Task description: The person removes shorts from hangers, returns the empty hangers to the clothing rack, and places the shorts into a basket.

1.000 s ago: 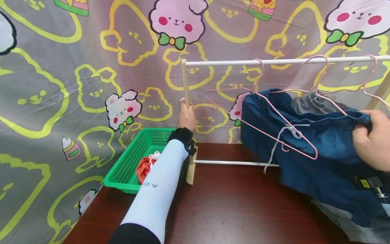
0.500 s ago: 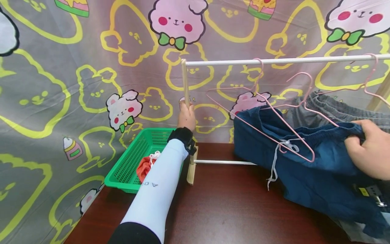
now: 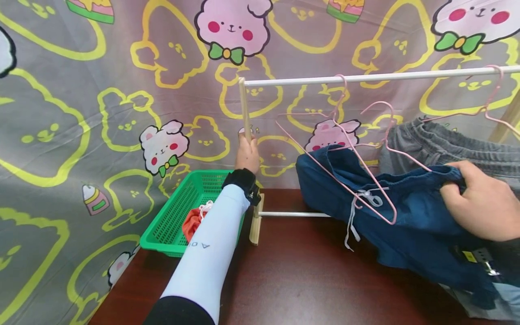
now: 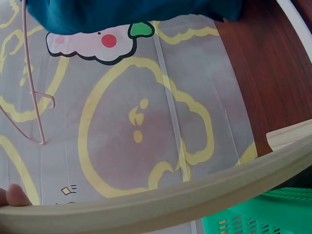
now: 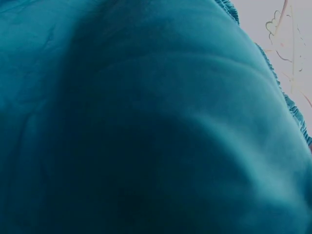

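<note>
My right hand (image 3: 485, 201) grips the waistband of dark blue drawstring shorts (image 3: 406, 221), thumb in front. A pink hanger (image 3: 390, 131) sits in their waist, its hook below the rail and off it. The shorts fill most of the right wrist view, hiding that hand there. My left hand (image 3: 247, 153) holds the wooden post (image 3: 245, 108) at the left end of the clothes rack; in the left wrist view one fingertip (image 4: 17, 195) shows over the post. A bare pink hanger (image 3: 351, 149) hangs from the rail (image 3: 292, 82), overlapping the front of the shorts.
Grey shorts (image 3: 455, 140) hang on another pink hanger (image 3: 487, 108) at the right. A green basket (image 3: 162, 234) holding a red cloth (image 3: 192, 223) with white cord stands left of the rack on the brown table (image 3: 308, 280). A patterned curtain hangs behind.
The hook of the shorts' hanger has come off the rail. My right hand has brought shorts and hanger lower and to the left, uncovering more of the grey shorts. My left hand stays on the post.
</note>
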{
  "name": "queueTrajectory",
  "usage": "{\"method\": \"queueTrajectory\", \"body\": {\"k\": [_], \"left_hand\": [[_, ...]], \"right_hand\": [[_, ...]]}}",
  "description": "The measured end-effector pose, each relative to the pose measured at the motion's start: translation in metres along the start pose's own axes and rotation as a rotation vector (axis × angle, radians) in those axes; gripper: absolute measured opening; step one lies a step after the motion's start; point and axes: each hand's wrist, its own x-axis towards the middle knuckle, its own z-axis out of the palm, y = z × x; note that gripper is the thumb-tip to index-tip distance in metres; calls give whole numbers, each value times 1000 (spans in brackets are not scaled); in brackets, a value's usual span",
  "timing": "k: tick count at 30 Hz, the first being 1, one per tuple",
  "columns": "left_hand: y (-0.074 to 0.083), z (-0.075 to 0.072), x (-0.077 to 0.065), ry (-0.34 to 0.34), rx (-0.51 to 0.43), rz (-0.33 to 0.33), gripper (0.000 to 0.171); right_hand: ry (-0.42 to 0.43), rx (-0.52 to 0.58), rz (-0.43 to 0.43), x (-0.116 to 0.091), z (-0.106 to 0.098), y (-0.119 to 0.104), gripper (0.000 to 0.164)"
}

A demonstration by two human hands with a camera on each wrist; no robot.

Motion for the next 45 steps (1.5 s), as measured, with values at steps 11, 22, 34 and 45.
{"method": "queueTrajectory", "body": {"k": [11, 22, 34, 45], "left_hand": [[0, -1, 0, -11, 3, 11, 23], [-1, -2, -1, -33, -23, -13, 26], [1, -3, 0, -31, -17, 9, 29], [1, -1, -3, -35, -22, -18, 22]], "right_hand": [[-4, 58, -65, -8, 4, -10, 35], [5, 85, -79, -14, 8, -12, 35], [43, 131, -134, -23, 13, -14, 35], [-1, 164, -158, -30, 15, -14, 35]]}}
